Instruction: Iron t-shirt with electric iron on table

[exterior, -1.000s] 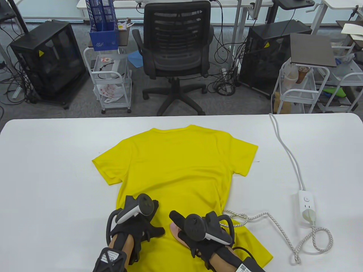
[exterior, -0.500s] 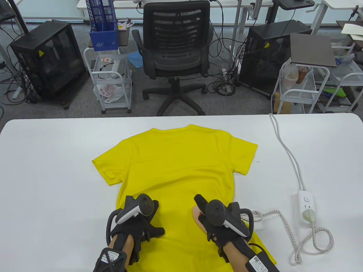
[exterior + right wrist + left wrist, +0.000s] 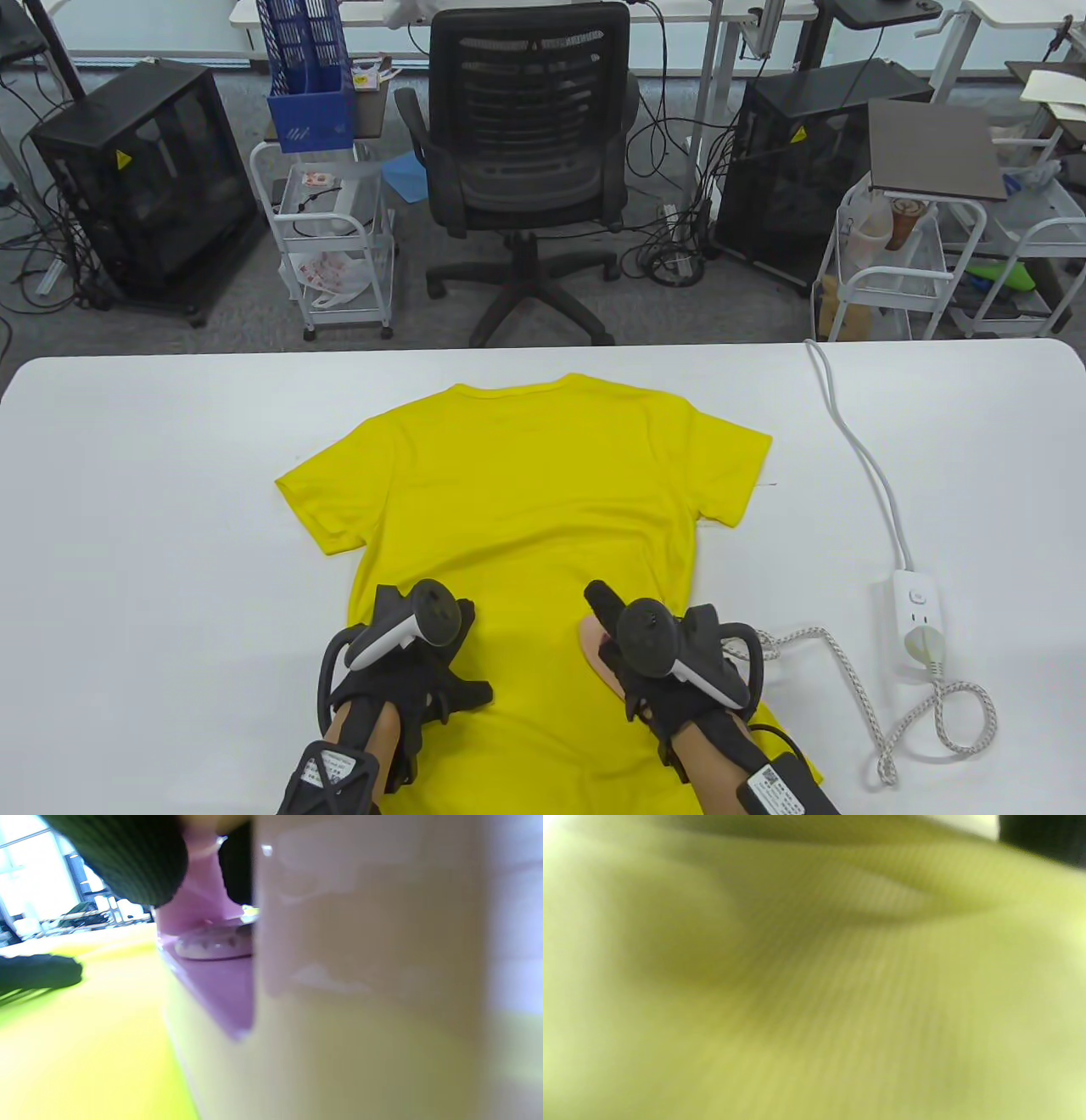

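Observation:
A yellow t-shirt [image 3: 526, 492] lies flat on the white table [image 3: 153, 475], collar away from me. My right hand [image 3: 653, 654] grips a pink iron [image 3: 591, 643] that sits on the shirt's lower right part; only the iron's front tip shows past the glove. In the right wrist view the iron's pink body [image 3: 212, 976] fills the frame, close up on the yellow cloth. My left hand [image 3: 407, 654] rests flat on the shirt's lower left part. The left wrist view shows only blurred yellow fabric [image 3: 814, 984].
The iron's braided cord [image 3: 848, 679] loops over the table to a white power strip [image 3: 916, 620] at the right, whose cable [image 3: 857, 441] runs to the far edge. A black office chair [image 3: 526, 161] and carts stand beyond the table.
My right hand slid the iron to the right across the lower shirt, then nearly stopped. The cord shifted right with it. My left hand stayed in place.

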A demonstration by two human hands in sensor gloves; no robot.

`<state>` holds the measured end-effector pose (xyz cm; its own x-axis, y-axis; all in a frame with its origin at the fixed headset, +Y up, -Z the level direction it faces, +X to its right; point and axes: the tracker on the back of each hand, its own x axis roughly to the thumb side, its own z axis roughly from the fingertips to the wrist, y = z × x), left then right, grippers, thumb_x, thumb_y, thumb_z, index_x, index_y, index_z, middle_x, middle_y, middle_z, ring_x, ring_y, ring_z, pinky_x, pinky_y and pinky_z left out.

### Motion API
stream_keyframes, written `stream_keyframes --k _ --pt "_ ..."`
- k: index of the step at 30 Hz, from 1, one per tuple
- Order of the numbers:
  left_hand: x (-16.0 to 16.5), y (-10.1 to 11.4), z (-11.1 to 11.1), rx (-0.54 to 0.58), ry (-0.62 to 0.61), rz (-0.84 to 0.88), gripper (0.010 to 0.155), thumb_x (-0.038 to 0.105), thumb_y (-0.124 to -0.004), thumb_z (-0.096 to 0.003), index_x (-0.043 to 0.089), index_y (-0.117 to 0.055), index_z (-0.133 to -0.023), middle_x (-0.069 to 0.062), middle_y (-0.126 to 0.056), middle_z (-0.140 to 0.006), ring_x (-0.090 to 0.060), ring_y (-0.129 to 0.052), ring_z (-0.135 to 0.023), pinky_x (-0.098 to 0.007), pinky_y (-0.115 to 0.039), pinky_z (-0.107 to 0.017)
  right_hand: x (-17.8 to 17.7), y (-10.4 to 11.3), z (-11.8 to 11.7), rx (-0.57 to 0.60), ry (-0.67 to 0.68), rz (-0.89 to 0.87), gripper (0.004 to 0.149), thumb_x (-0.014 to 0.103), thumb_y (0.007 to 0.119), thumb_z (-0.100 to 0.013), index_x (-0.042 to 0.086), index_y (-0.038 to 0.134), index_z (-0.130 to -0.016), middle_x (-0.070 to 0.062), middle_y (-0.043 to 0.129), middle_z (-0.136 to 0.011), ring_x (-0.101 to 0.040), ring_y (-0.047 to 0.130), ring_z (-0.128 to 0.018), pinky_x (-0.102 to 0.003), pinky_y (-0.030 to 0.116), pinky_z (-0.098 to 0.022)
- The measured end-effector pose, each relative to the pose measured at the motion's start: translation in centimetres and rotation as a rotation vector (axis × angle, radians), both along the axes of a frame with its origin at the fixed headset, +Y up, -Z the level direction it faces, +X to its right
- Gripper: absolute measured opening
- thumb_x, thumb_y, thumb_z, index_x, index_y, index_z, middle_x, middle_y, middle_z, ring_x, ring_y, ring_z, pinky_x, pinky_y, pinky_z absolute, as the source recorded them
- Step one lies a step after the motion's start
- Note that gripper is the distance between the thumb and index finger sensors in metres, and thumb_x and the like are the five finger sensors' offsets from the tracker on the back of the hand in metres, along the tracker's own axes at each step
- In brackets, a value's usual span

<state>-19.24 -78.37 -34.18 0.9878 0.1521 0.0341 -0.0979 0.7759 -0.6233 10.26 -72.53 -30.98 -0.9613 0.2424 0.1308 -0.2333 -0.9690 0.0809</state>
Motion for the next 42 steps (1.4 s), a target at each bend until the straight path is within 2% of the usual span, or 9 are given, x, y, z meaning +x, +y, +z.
stream_keyframes --k 3,11,14,21,24,30,33,36,42 --pt "0.0 0.0 0.0 0.000 -0.001 0.000 0.101 0.075 -0.078 -0.0345 0.049 -0.013 -0.106 0.000 0.002 -0.114 -0.043 0.002 -0.108 -0.075 -0.022 -0.072 -1.0 0.1 0.3 -0.009 0.046 0.007 0.066 0.048 0.084 -0.043 0.052 0.049 -0.099 -0.008 0.089 -0.067 -0.021 0.096 -0.029 -0.046 0.083 -0.030" --pt "0.0 0.0 0.0 0.000 0.002 0.005 0.100 0.075 -0.078 -0.0348 0.049 -0.013 -0.106 0.000 0.003 -0.114 -0.043 0.003 -0.108 -0.075 -0.022 -0.072 -7.4 0.2 3.5 -0.028 0.332 0.020 0.066 0.049 0.083 -0.042 0.054 0.049 -0.098 -0.008 0.089 -0.068 -0.022 0.096 -0.030 -0.046 0.083 -0.031" --pt "0.0 0.0 0.0 0.000 0.003 0.006 0.100 0.075 -0.078 -0.0346 0.049 -0.013 -0.106 0.000 0.002 -0.114 -0.043 0.003 -0.108 -0.075 -0.022 -0.072 -6.8 0.2 3.1 0.001 0.298 0.045 0.066 0.049 0.083 -0.042 0.054 0.048 -0.098 -0.008 0.089 -0.067 -0.021 0.097 -0.030 -0.046 0.083 -0.030" --pt "0.0 0.0 0.0 0.001 0.000 0.003 0.101 0.075 -0.078 -0.0344 0.049 -0.013 -0.106 0.000 0.002 -0.114 -0.043 0.002 -0.108 -0.075 -0.022 -0.072 -0.1 0.1 0.0 0.001 0.010 0.025 0.066 0.048 0.084 -0.043 0.053 0.048 -0.098 -0.008 0.089 -0.067 -0.021 0.096 -0.029 -0.046 0.084 -0.030" --pt "0.0 0.0 0.0 0.000 0.000 0.002 0.100 0.075 -0.078 -0.0346 0.049 -0.013 -0.106 0.000 0.002 -0.114 -0.043 0.002 -0.108 -0.075 -0.022 -0.072 0.0 0.1 0.1 -0.036 0.032 -0.025 0.066 0.047 0.084 -0.043 0.052 0.049 -0.099 -0.009 0.089 -0.067 -0.022 0.096 -0.029 -0.046 0.083 -0.030" --pt "0.0 0.0 0.0 0.000 0.003 0.004 0.101 0.075 -0.078 -0.0344 0.049 -0.013 -0.106 0.000 0.002 -0.114 -0.043 0.002 -0.108 -0.075 -0.022 -0.072 -5.8 0.1 2.5 -0.081 0.275 -0.044 0.067 0.048 0.083 -0.043 0.050 0.046 -0.099 -0.009 0.088 -0.068 -0.022 0.096 -0.031 -0.046 0.082 -0.031" --pt "0.0 0.0 0.0 0.001 0.004 0.006 0.100 0.075 -0.078 -0.0347 0.049 -0.013 -0.106 0.000 0.002 -0.114 -0.042 0.003 -0.108 -0.075 -0.022 -0.073 -7.4 0.2 3.5 -0.049 0.325 0.013 0.068 0.049 0.082 -0.043 0.050 0.044 -0.099 -0.008 0.088 -0.068 -0.022 0.096 -0.031 -0.046 0.083 -0.031" --pt "0.0 0.0 0.0 0.001 0.004 0.006 0.100 0.075 -0.078 -0.0344 0.049 -0.013 -0.106 0.000 0.002 -0.114 -0.042 0.002 -0.108 -0.075 -0.022 -0.073 -6.5 0.3 2.9 -0.021 0.276 0.039 0.068 0.049 0.083 -0.043 0.052 0.045 -0.098 -0.008 0.089 -0.067 -0.022 0.096 -0.030 -0.046 0.083 -0.030" --pt "0.0 0.0 0.0 -0.002 0.001 0.000 0.101 0.075 -0.078 -0.0345 0.049 -0.013 -0.106 0.000 0.002 -0.114 -0.043 0.002 -0.108 -0.075 -0.022 -0.073 -0.4 0.1 0.3 -0.010 0.052 0.009 0.067 0.049 0.083 -0.043 0.052 0.046 -0.099 -0.008 0.089 -0.067 -0.021 0.096 -0.029 -0.046 0.083 -0.030"
